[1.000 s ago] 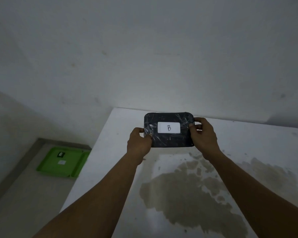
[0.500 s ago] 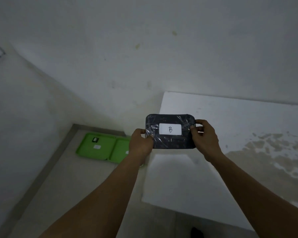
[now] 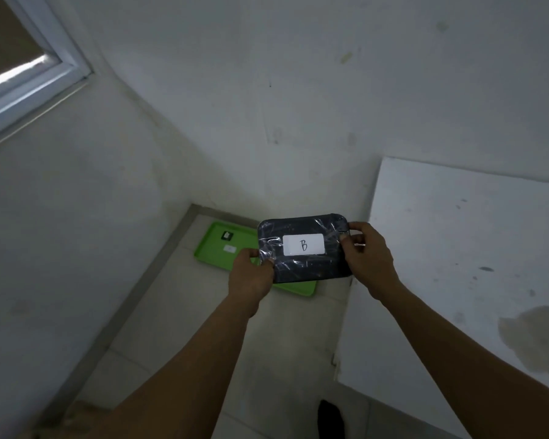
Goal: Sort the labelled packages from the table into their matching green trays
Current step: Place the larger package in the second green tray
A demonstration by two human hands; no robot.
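While I look from the left, green trays [image 3: 217, 248] lie on the floor. My left hand [image 3: 251, 275] and right hand [image 3: 366, 256] pinch the ends of the B package [image 3: 303, 248] above them, beside the surface [image 3: 457, 248]. Slippery wrap could let it drop into the wrong tray.

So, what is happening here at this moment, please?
A person holds a dark plastic-wrapped package with both hands: the left hand grips its left edge, the right hand its right edge. Its white label reads B. The package is in the air, off the white table, in front of green trays lying on the floor by the wall. It is not yet set down in a tray.
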